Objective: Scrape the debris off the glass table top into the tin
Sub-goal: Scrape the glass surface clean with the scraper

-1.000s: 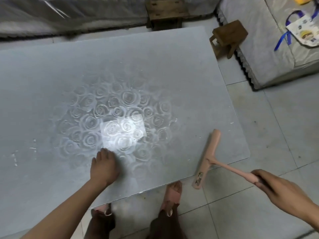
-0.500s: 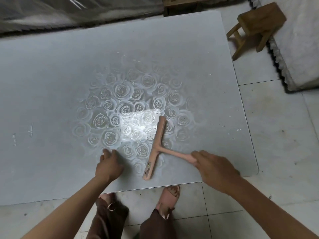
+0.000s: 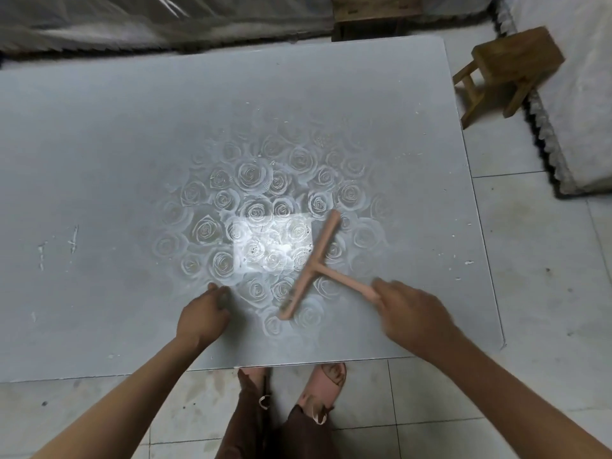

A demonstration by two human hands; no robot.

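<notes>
My right hand clenched round the pink T-shaped scraper handle, blade on the rose-patterned glass table top, centre front, white debris flecks at left, left hand relaxed, resting on glass

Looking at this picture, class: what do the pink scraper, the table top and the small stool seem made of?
Scraper: probably plastic, matt pink, smoothly moulded in one piece. Table top: glass, glossy, reflecting a bright light patch over a rose pattern. Stool: likely bare wood, brown with squared legs.
</notes>
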